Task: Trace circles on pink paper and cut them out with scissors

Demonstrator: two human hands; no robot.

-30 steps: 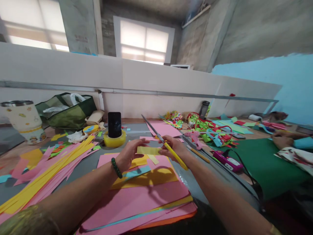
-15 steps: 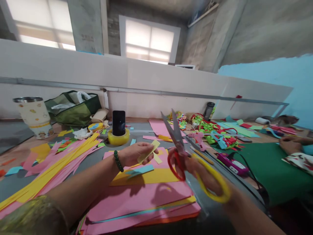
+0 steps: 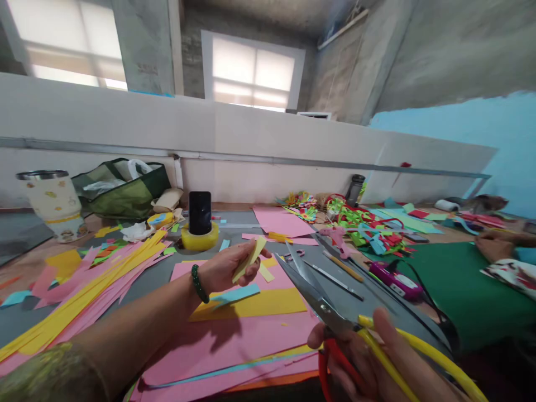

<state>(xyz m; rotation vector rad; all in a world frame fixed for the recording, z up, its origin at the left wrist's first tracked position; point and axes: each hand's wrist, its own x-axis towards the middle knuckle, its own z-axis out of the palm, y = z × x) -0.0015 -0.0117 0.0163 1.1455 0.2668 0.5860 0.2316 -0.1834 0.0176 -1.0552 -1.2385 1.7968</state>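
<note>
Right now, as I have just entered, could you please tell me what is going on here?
One person's left hand holds a small pale yellow strip over a paper stack. The right hand holds scissors, their blades open and not touching the strip. Further right, another person's hand is near a large green sheet.

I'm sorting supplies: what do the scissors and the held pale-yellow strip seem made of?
Scissors: blades look like polished metal, given their sheen; red and yellow handles, probably smooth plastic by their even color. Strip: likely matte paper or thin card, showing no gloss.
</note>
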